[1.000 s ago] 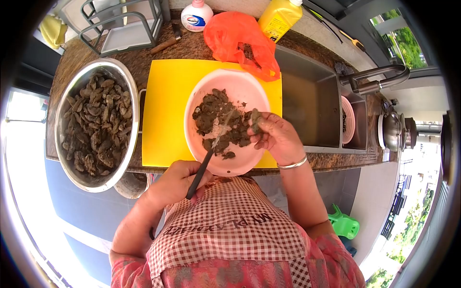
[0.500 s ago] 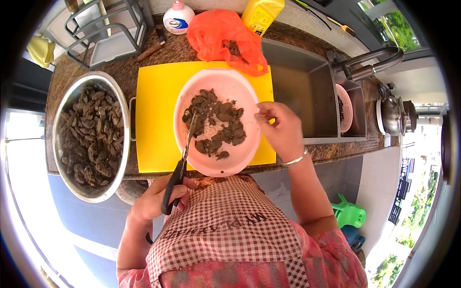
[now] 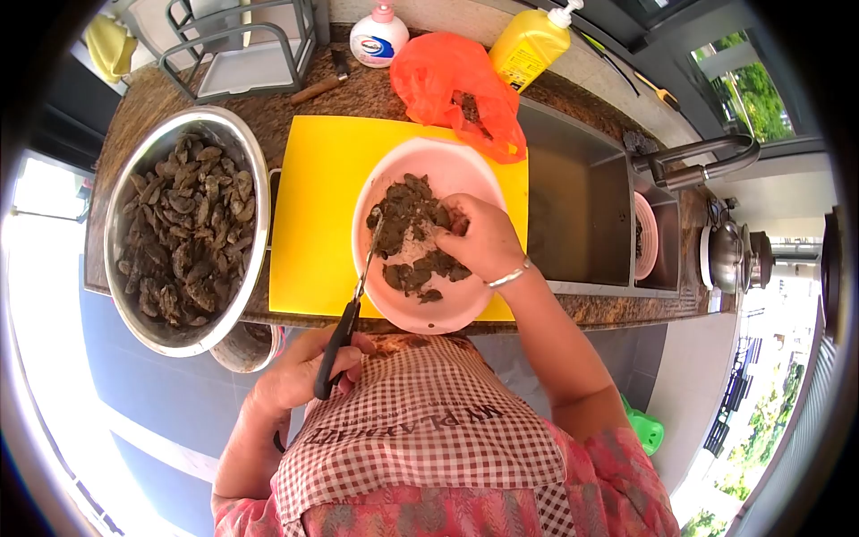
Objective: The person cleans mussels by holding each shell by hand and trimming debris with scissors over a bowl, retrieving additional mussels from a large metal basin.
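My left hand [image 3: 318, 362] is wrapped round the black handles of a pair of scissors [image 3: 344, 331], whose blades point up over the left side of a pink basin [image 3: 438, 309]. In the basin lie clumps of dark brown, muddy-looking pieces [image 3: 416, 273]; their kind is hard to tell. My right hand [image 3: 483, 237], with a bracelet at its wrist, reaches in from the right. Its thumb and fingers are pinched together against the dark pieces, and what is between them is hidden. The basin rests on a yellow board [image 3: 309, 224].
A large steel bowl [image 3: 255, 309] of similar dark pieces stands left. Behind are a red plastic bag [image 3: 438, 72], a soap bottle [image 3: 376, 40], a yellow bottle [image 3: 532, 49], a knife [image 3: 320, 88] and a grey rack [image 3: 250, 72]. A sink [image 3: 582, 197] with a faucet [image 3: 707, 170] lies right.
My right hand has moved left and inward, from beside the basin's right rim to the dark pieces inside. The scissors stay in my left hand. The whole view has shifted slightly.
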The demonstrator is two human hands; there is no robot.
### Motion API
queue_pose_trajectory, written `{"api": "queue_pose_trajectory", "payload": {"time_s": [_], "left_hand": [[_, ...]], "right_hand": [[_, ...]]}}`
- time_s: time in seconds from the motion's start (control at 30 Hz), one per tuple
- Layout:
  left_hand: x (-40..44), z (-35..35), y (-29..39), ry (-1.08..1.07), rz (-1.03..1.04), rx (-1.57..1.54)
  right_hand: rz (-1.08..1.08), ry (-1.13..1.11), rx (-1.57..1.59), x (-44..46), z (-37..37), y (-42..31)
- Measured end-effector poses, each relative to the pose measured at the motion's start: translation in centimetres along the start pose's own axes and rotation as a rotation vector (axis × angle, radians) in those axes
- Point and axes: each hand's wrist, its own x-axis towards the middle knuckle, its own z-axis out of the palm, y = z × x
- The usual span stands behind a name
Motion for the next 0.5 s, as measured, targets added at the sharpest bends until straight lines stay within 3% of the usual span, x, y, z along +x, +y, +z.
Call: {"api": "queue_pose_trajectory", "payload": {"time_s": [0.1, 0.13, 0.33, 0.5], "left_hand": [[-0.3, -0.2, 0.0, 0.018, -0.005, 0.026], [-0.3, -0.1, 0.1, 0.019, -0.011, 0.018], [-0.3, -0.1, 0.1, 0.011, -0.014, 0.036], [-0.1, -0.1, 0.2, 0.009, -0.009, 0.081]], "right_hand": [[-0.053, -0.01, 0.772, -0.5, 0.7, 1.2], [-0.097, 0.008, 0.865, -0.6, 0.8, 1.5], [-0.252, 0.026, 0.964, -2.5, -0.1, 0.4], [-0.219, 0.053, 0.941, -2.4, -0.8, 0.7]]}}
